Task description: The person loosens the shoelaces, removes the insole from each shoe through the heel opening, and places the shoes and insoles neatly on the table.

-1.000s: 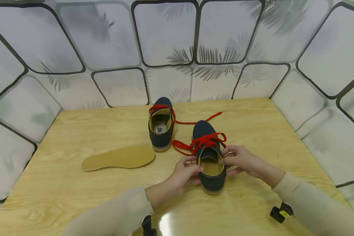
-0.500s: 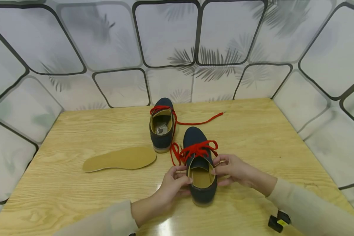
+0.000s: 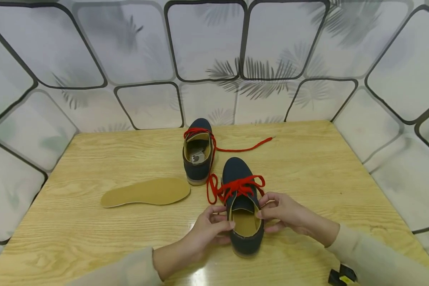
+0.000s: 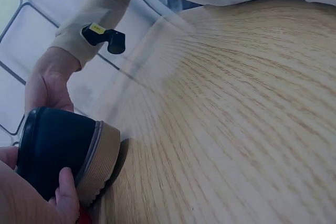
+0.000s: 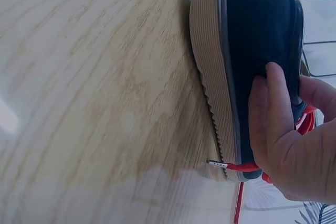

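Observation:
A dark navy shoe (image 3: pixel 236 169) with red laces (image 3: pixel 240 186) tied in a bow points away from me on the table. My left hand (image 3: pixel 203 234) grips its left side near the heel, thumb over the collar. On the opposite side my right hand (image 3: pixel 289 214) pinches the collar, thumb inside and fingers along the outer wall. In the right wrist view the ribbed tan sole (image 5: pixel 210 51) faces the tabletop, and a lace tip (image 5: pixel 217 163) hangs beside it. The left wrist view shows the shoe's heel (image 4: pixel 58 140) between both hands.
A second navy shoe (image 3: pixel 197 169) stands behind and to the left, its red lace (image 3: pixel 243 150) trailing right. A tan insole (image 3: pixel 146 192) lies flat on the wooden table (image 3: pixel 93 238) at left. Patterned panels (image 3: pixel 207 99) border the table's back and sides.
Both hands have brought the nearer shoe toward me and slightly left, mostly in the first half second. Its loose lace loop has shifted along. The other shoe and insole stay put.

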`<action>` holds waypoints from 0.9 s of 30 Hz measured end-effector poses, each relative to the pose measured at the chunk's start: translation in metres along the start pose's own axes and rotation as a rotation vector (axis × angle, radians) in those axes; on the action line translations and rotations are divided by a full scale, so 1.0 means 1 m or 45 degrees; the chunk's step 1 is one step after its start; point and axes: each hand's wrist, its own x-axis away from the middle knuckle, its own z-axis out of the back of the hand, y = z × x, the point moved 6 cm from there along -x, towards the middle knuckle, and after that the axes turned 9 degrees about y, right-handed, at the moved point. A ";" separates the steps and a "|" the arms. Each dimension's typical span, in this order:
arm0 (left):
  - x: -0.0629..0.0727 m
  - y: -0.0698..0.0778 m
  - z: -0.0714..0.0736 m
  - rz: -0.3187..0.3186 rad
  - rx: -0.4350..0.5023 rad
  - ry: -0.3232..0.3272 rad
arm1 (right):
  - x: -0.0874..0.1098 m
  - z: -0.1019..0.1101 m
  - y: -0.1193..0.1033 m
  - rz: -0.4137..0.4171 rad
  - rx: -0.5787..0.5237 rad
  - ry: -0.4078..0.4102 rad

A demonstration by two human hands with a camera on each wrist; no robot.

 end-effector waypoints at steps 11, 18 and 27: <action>-0.002 0.010 0.010 0.031 0.067 0.043 | 0.004 0.003 -0.004 0.035 0.142 0.018; -0.009 0.018 0.015 0.062 0.097 0.079 | 0.000 0.010 0.003 -0.060 -0.017 -0.034; -0.014 0.013 0.008 0.086 0.143 0.056 | -0.009 0.015 0.019 -0.387 -0.565 -0.117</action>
